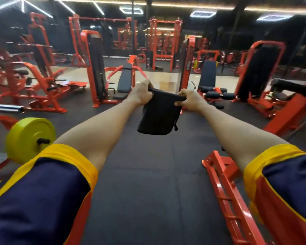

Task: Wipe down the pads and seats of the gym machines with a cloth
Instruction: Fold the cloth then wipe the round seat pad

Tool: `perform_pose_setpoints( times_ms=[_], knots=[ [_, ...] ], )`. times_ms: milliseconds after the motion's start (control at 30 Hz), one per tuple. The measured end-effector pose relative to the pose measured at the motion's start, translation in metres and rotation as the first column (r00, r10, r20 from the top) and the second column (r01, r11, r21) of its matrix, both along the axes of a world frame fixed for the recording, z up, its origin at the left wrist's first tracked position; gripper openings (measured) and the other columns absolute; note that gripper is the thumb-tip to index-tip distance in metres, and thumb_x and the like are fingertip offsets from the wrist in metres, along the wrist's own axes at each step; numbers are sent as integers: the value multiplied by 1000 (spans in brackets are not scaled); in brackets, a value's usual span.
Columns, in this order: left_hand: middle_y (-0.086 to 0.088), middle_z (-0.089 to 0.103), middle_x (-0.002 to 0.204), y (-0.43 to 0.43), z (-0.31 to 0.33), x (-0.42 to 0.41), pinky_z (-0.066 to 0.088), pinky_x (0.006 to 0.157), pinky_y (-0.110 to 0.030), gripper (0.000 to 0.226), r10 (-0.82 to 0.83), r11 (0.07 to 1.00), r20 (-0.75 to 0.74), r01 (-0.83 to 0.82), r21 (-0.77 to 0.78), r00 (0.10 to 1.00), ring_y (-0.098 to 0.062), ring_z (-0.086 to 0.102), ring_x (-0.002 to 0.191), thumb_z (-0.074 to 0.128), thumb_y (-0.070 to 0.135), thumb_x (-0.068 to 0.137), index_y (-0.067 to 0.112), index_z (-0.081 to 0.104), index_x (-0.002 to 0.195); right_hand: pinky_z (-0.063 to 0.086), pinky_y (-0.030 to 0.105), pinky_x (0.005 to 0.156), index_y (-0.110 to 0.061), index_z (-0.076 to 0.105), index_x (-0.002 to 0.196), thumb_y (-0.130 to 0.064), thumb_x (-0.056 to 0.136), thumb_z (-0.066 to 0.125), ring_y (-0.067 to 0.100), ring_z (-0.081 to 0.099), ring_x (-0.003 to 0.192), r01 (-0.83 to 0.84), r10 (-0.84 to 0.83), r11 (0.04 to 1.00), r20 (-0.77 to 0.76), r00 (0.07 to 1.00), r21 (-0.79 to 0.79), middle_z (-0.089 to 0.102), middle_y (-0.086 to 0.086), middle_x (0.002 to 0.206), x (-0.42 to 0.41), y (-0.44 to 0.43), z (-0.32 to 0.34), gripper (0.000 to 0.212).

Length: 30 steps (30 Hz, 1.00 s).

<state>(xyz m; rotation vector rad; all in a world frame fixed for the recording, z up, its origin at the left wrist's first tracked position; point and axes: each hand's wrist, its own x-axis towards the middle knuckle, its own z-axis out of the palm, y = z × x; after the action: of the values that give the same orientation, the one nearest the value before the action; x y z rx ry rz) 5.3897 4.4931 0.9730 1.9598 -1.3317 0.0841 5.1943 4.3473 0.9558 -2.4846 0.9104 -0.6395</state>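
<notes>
Seemingly soft and light, the cloth hangs limp; left grip and right grip pinch its top corners, a sound hold.

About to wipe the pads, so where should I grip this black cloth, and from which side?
Probably its top edge, from above. The cloth hangs limp and folded from that edge, which the left hand and right hand pinch at either end, leaving the lower part free to wipe.

Open black floor ahead; red frame flanks right
</notes>
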Motion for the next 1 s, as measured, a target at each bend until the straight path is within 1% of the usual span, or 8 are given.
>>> perform_pose_setpoints(
  times_ms=[167,267,400,500,600,700,833,1000],
  knots=[
    [-14,67,109,-115,3,60,52,92,-40,22,-147,989,-23,147,16,989,-30,62,103,59,5,87,16,64,106,54,47,95,-25,63,108,-25,86,79,24,65,102,99,-100,995,-32,995,-7,69,3,108,41,-86,9,28],
    [-12,68,108,-186,20,86,51,89,-35,27,-225,974,-27,225,-8,974,-24,61,100,55,2,89,11,69,111,54,44,94,-23,64,111,-26,87,78,23,66,102,178,-179,984,-33,983,-25,69,1,108,58,-140,20,28],
    [-16,69,110,-272,24,100,45,82,-28,28,-308,951,-5,308,22,951,-27,62,101,53,0,89,5,70,110,57,45,89,-24,66,106,-28,84,80,24,68,95,274,-276,961,-50,960,-39,70,3,102,70,-216,28,26],
    [-15,69,112,-350,17,123,51,90,-34,28,-336,942,-11,336,8,942,-30,62,105,52,3,87,10,69,110,59,42,84,-20,67,106,-25,85,80,24,69,92,317,-319,947,-50,946,-51,69,3,100,90,-277,30,25],
    [-12,68,113,-423,10,140,53,93,-40,27,-373,928,-19,373,-7,927,-28,62,104,52,7,89,14,67,111,57,36,77,-23,67,104,-25,85,80,24,69,90,351,-352,936,-26,936,-41,69,2,98,100,-338,26,23],
    [-8,67,111,-498,7,148,50,89,-36,27,-428,904,-18,427,-24,904,-23,60,101,53,6,90,15,67,112,52,36,85,-24,67,103,-27,84,82,24,65,97,407,-407,912,-2,913,-56,69,3,102,105,-409,21,24],
    [-6,64,105,-603,19,162,41,82,-29,26,-459,888,-10,459,-26,888,-17,54,95,52,6,93,12,67,113,55,44,89,-25,68,106,-33,84,82,24,65,97,468,-471,881,-28,882,-71,70,3,103,118,-510,28,27],
    [-1,61,100,-711,22,182,49,84,-32,24,-494,869,-59,494,-27,867,-20,59,98,52,6,93,15,67,110,54,47,91,-29,67,105,-36,83,81,24,65,98,504,-508,860,-36,860,-82,70,1,104,136,-612,32,27]
  ],
)
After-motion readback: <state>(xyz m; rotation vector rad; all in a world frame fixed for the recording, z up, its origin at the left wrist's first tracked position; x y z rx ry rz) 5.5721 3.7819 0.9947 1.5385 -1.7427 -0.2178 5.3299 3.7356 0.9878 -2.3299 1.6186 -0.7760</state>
